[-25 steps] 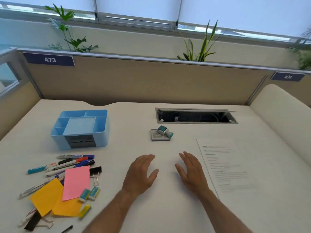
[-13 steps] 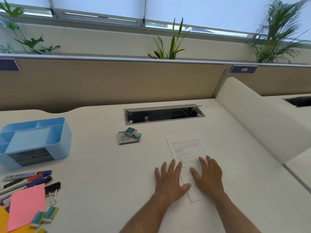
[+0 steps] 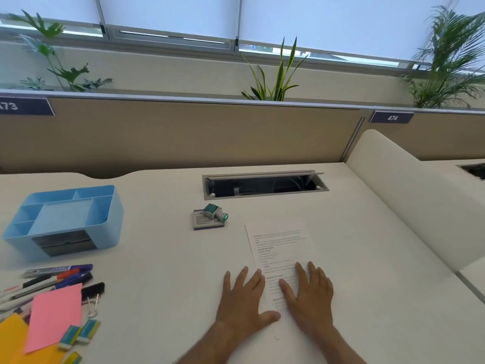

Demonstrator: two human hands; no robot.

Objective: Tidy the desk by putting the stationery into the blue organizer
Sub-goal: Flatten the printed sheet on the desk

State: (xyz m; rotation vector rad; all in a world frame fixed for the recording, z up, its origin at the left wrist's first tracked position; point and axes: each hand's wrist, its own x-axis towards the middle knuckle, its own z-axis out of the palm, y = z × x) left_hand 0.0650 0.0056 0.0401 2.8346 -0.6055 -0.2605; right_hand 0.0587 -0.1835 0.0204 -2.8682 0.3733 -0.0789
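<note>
Blue organizer point(image 3: 65, 219): far left of tabletop point(image 3: 162, 258), compartments open upward, nothing in them. Stationery lower left, just in front of it: markers point(image 3: 56, 274), pink note point(image 3: 53, 317), binder clip point(image 3: 93, 291), erasers point(image 3: 80, 333). All light, stiff exc. paper; prob. best pinched mid-barrel or by an edge. Left hand point(image 3: 242, 302) & right hand point(image 3: 308, 292): flat, fingers spread, on printed sheet point(image 3: 278, 245), holding nothing. Open room betw. hands & pile; some items run off frame.

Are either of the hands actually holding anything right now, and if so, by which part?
Nothing is held. Both hands lie flat with straight fingers: the right hand rests on the printed sheet, near its lower end, and the left hand lies at the sheet's left edge.
</note>
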